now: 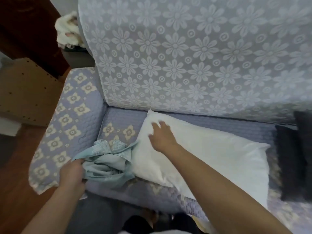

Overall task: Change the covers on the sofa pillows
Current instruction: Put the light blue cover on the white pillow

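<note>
At the far left a perforated brown board (pixel 25 92) leans by the sofa's quilted armrest (pixel 70 119), with a white fluffy bundle (pixel 67 31) behind the backrest corner. On the seat (pixel 121 122) beside that armrest, the left hand (pixel 71 174) grips a bunched pale teal pillow cover (pixel 108 162), its fingers curled round a fold of the cloth at its near left edge. The cover lies crumpled, its right edge touching the bare white pillow (pixel 202 149), which stretches across the seat cushion with its far corner tucked against the flower-patterned backrest (pixel 185 56). The right hand (pixel 162 135) is stretched out over the pillow's left end, fingers spread and straight, holding nothing; whether the palm is pressing the pillow or just above it I cannot tell, as the fingers are blurred. At the far right two dark cushions (pixel 293 157) stand against the backrest, well apart from the hands.

The step in hand looks like getting this cover and pillow together. To do it well, the left hand would best find the cover's open mouth and shake the bunching out, so seams and corners are readable. The right hand should take the pillow's near corner firmly, fold the end slightly narrow and feed it corner first into the opening. Pulling on one fold alone risks twisting the cloth.
</note>
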